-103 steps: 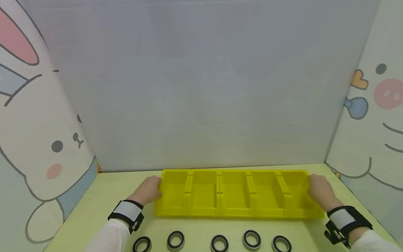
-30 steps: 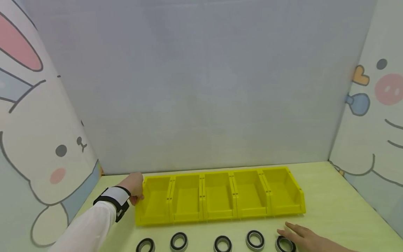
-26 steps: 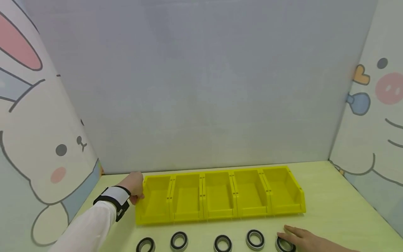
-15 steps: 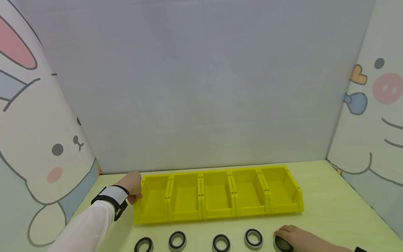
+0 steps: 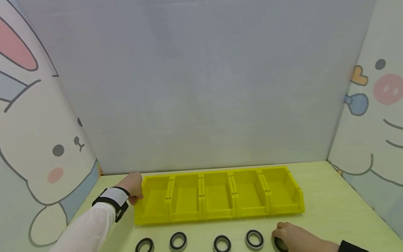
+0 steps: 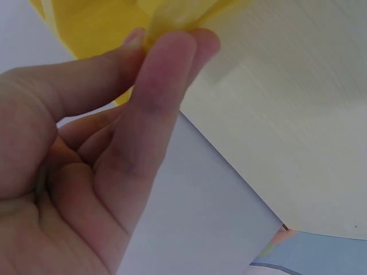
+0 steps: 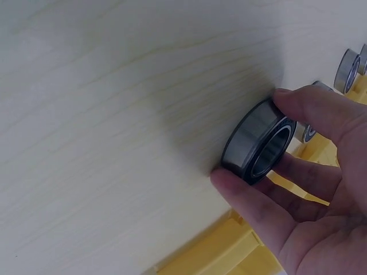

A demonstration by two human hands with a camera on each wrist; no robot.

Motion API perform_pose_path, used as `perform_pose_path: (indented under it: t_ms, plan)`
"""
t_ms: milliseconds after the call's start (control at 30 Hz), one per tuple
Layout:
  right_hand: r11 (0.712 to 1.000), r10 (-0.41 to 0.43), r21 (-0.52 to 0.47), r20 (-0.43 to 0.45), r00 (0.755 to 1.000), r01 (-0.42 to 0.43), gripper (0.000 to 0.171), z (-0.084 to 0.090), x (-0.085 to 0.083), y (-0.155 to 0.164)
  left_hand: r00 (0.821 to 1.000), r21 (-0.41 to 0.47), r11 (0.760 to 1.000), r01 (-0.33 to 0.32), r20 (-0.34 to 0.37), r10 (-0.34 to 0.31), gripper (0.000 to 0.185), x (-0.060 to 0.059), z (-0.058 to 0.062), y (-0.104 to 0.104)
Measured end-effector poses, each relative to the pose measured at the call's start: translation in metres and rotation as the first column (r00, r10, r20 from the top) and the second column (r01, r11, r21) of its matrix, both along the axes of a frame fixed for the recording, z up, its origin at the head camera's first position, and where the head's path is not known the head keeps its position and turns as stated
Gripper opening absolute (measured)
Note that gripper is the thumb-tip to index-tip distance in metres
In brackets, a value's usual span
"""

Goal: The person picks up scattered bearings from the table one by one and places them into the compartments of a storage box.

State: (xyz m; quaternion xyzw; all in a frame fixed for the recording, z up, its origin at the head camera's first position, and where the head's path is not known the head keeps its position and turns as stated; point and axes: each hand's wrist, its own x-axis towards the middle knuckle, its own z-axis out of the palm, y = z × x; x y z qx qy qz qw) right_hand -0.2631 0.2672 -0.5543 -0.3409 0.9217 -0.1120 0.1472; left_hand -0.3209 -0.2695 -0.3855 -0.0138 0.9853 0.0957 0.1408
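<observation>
A row of joined yellow storage bins (image 5: 218,214) stands towards the back of the table, open compartments facing up and forward. At its left end my left hand (image 5: 131,185) pinches the outer side wall between thumb and fingers. The left wrist view shows those fingertips (image 6: 172,54) at the yellow plastic edge. My right hand (image 5: 292,236) is in front of the bins at the right. It holds a ball bearing (image 7: 252,137) by its outer rim, thumb on one side and fingers on the other. In the head view the hand covers part of this bearing.
Several more ball bearings (image 5: 222,237) lie flat in a loose row along the front of the table (image 5: 327,203). A grey-white panel (image 5: 201,87) rises behind the bins. Side panels with cartoon animals flank the table left and right.
The bins have shifted left and turned slightly since the earliest frame. My right hand left their right end, came down over the rightmost bearing and gripped it. My left hand stays on the bins.
</observation>
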Motion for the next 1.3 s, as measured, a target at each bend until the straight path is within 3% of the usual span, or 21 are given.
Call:
perform_pose_path:
  t_ms: [233, 467, 567, 733, 967, 1300]
  plan:
    - [0.999, -0.045, 0.016, 0.022, 0.999, 0.045, 0.050, 0.046, 0.022, -0.020, 1.000, -0.001, 1.000, 0.003, -0.005, -0.003, 0.020, 0.003, 0.001, 0.001]
    - [0.989, -0.144, -0.020, 0.111, 0.983, 0.147, 0.028, 0.117, 0.039, -0.040, 1.000, 0.011, 1.000, 0.010, -0.002, -0.010, 0.021, 0.003, 0.001, -0.001]
    - [0.993, -0.095, -0.068, 0.060, 0.994, 0.099, 0.018, 0.144, 0.032, -0.043, 1.000, 0.004, 1.000, 0.018, -0.008, -0.018, 0.022, 0.003, 0.001, -0.002]
    - [0.996, -0.072, -0.056, -0.047, 0.996, 0.069, 0.012, 0.174, 0.011, -0.042, 1.000, 0.008, 1.000, 0.023, -0.015, -0.023, 0.022, 0.002, -0.001, -0.003]
    - [0.997, -0.071, -0.042, -0.205, 0.976, 0.064, 0.014, 0.191, -0.025, -0.037, 1.000, 0.018, 1.000, 0.017, -0.008, -0.017, 0.021, 0.002, 0.001, -0.001]
    - [0.983, -0.175, 0.029, -0.194, 0.965, 0.183, 0.015, 0.177, -0.061, -0.033, 1.000, 0.009, 1.000, 0.030, -0.003, -0.030, 0.022, 0.005, 0.006, 0.005]
